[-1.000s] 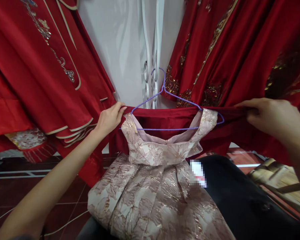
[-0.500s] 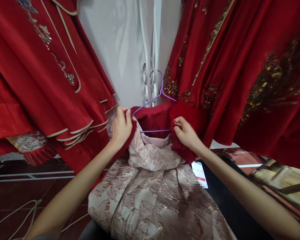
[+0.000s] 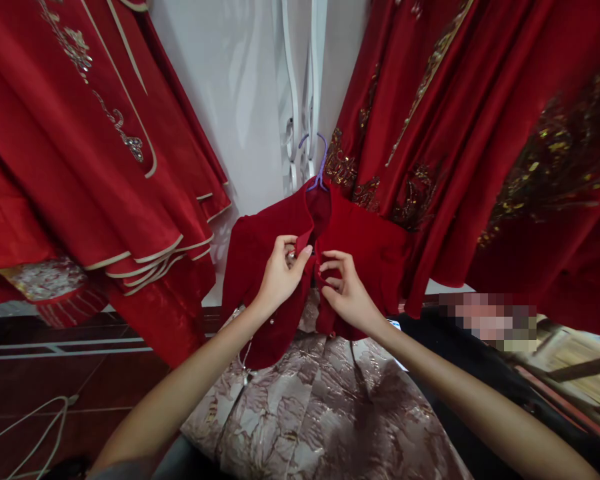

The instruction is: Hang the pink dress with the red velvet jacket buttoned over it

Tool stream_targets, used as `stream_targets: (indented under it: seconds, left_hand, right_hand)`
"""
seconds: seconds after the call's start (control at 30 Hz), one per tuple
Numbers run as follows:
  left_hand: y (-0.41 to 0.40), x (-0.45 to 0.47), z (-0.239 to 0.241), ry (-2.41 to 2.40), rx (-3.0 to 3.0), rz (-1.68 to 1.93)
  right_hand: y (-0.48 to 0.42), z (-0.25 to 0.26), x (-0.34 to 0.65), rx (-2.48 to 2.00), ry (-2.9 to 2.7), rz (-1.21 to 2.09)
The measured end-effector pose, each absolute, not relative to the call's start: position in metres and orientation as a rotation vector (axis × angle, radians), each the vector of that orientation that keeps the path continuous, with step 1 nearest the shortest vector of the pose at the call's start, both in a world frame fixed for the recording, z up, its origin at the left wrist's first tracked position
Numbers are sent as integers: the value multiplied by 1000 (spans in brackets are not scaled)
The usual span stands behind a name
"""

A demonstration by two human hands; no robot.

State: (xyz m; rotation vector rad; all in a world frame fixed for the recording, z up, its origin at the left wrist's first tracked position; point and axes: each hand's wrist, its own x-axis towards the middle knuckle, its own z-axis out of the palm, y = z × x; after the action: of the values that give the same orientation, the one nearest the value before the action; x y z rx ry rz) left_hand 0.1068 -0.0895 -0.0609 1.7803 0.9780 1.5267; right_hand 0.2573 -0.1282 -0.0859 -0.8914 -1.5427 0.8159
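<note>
A small dark red velvet jacket (image 3: 370,247) hangs on a purple wire hanger (image 3: 316,153) over a pink-and-gold brocade dress (image 3: 325,407). My left hand (image 3: 280,273) pinches the jacket's left front edge. My right hand (image 3: 343,290) pinches the right front edge. Both hands meet at the jacket's opening, fingers curled on the cloth. The dress bodice is covered by the jacket; only its skirt shows below.
Red embroidered gowns (image 3: 80,153) hang at the left and more red gowns (image 3: 480,133) at the right. A white ornate panel (image 3: 300,87) stands behind the hanger. Dark red floor tiles and a white cord (image 3: 25,427) lie at the lower left.
The red jacket, first stretched wide behind the dress, has been drawn round over the bodice. Both hands moved inward and now hold its two front edges together.
</note>
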Motion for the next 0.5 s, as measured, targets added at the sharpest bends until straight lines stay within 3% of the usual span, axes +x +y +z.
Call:
stream_targets:
  seconds: [0.27, 0.5]
  left_hand:
    - [-113, 105, -68, 799, 1682, 1357]
    - [-109, 111, -74, 846, 1555, 1490]
  right_hand:
    - [-132, -69, 272, -812, -1401, 1010]
    - [-123, -74, 264, -728, -1362, 1109]
